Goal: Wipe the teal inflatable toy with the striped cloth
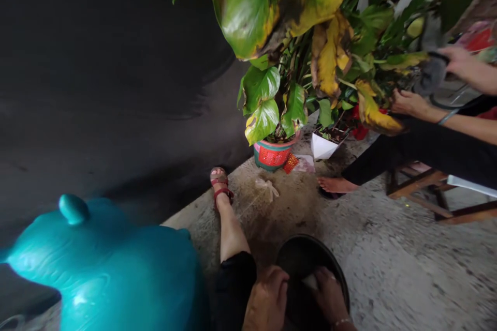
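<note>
Washing looks midway, I judge: dark basin [310, 253] sits on the concrete floor [388, 269] by the teal tub [108, 269]; left hand [267, 300] grips its rim, right hand [330, 295] presses a pale cloth [310, 282] inside.

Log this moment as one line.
left hand: on black pan rim | right hand: inside pan, on pale object | grip: unclear

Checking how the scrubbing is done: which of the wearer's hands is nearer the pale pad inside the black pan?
Right. The right hand rests on the pale pad inside the black pan; the left hand grips the pan's near-left rim, beside it.
</note>
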`<state>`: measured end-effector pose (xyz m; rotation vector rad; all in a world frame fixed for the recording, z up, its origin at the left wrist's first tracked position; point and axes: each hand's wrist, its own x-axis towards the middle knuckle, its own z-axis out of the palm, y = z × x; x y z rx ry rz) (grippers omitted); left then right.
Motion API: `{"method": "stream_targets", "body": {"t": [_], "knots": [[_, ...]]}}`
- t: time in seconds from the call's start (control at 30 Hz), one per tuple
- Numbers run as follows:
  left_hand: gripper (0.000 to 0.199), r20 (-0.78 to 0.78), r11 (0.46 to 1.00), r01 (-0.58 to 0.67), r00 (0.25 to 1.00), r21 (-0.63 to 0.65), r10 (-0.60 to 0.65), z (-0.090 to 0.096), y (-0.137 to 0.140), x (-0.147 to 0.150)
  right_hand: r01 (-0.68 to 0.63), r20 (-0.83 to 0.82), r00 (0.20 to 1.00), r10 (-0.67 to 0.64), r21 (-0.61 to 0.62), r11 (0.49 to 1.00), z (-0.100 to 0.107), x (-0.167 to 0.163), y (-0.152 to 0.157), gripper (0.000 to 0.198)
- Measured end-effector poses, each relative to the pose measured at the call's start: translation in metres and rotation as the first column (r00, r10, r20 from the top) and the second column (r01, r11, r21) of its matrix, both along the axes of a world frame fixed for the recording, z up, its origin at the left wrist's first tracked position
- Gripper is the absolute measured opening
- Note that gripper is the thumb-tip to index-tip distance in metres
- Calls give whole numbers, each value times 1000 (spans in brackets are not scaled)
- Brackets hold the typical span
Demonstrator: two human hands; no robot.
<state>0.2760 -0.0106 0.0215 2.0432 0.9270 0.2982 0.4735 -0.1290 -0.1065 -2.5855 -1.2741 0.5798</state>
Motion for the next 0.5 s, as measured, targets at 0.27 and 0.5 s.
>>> {"method": "stream_targets", "body": {"t": [0.27, 0.5], "knots": [[31, -20, 999, 38, 999, 28, -38, -9, -1, -4, 42, 56, 998, -30, -226, 973, -26, -23, 2, 49], [36, -57, 999, -4, 998, -40, 2, -7, -3, -7, 26, -23, 999, -30, -179, 984, -42, -19, 5, 49]]}}
